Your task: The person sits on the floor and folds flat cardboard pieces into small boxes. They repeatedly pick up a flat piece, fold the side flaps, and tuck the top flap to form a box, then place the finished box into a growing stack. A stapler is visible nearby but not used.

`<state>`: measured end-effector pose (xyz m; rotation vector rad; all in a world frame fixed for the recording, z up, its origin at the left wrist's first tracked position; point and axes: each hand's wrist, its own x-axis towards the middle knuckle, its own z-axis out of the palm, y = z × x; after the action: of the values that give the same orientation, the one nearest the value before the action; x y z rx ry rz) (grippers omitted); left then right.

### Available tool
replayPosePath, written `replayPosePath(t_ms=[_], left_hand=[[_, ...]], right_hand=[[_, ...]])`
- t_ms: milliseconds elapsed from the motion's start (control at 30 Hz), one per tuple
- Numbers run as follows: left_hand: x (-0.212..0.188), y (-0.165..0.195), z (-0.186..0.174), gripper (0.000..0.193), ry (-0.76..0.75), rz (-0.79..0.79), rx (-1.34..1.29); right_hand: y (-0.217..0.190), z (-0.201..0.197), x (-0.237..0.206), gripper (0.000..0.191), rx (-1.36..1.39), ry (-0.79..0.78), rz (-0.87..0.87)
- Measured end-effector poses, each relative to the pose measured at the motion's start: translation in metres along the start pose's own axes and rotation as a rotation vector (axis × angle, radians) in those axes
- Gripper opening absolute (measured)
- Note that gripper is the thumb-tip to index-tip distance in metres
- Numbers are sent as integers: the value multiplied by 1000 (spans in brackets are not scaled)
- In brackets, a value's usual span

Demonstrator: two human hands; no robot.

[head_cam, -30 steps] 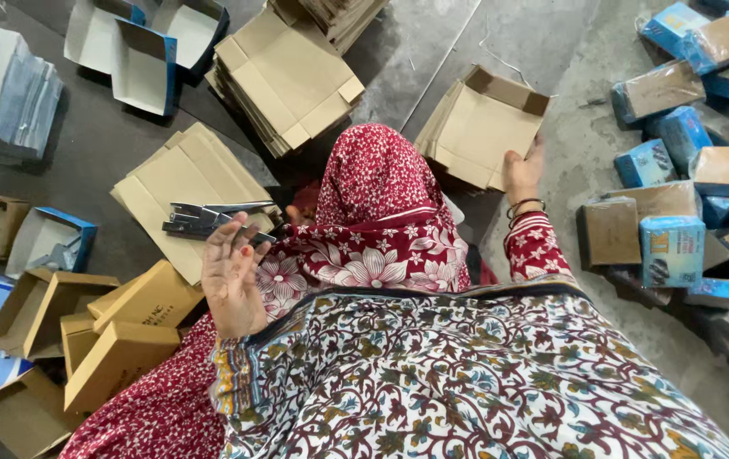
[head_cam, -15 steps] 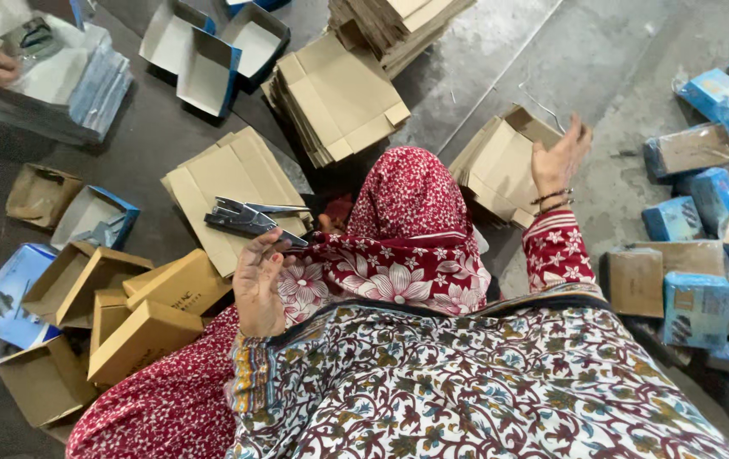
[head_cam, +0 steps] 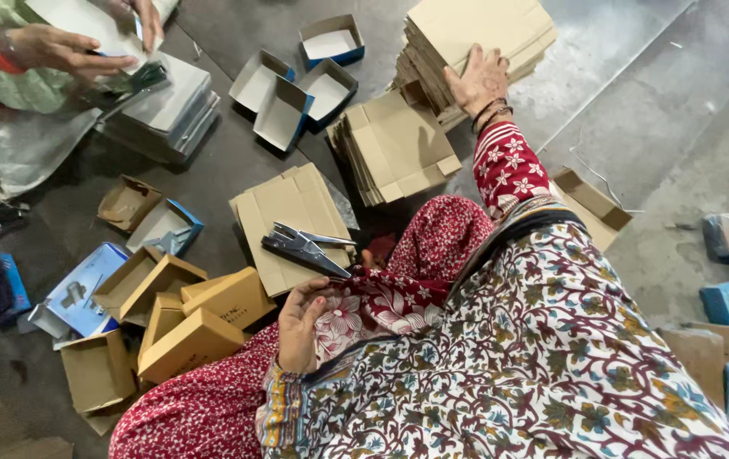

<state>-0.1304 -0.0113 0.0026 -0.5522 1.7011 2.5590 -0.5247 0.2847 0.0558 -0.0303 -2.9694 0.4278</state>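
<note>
Head view looks down at a person seated on the floor (head_cam: 636, 110) in patterned cloth. At the top centre, the right hand (head_cam: 481, 81) rests with fingers spread, not closed, on a tall stack of flat cardboard blanks (head_cam: 475, 38). At lower centre, the left hand (head_cam: 300, 327) lies loosely curled on the red floral cloth, holding nothing. Just above it, one metal stapler (head_cam: 305, 248) lies on a second stack of blanks (head_cam: 292, 223); a third stack (head_cam: 394, 146) sits between the other two. Three open blue-edged box trays (head_cam: 292, 85) lie at upper centre. About six folded brown boxes (head_cam: 186, 319) cluster at lower left. Another person's hands (head_cam: 75, 47) work at upper left.
</note>
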Motion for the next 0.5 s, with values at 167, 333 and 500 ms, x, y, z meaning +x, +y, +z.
replayPosePath(t_ms=[167, 333, 500], left_hand=[[13, 7, -15, 27, 1, -37, -17], [23, 7, -29, 27, -38, -55, -15], [27, -2, -26, 28, -41, -74, -34]], right_hand=[[-22, 15, 7, 83, -385, 206, -231], [-17, 18, 9, 71, -241, 58, -263], [-7, 7, 18, 67, -191, -18, -304]])
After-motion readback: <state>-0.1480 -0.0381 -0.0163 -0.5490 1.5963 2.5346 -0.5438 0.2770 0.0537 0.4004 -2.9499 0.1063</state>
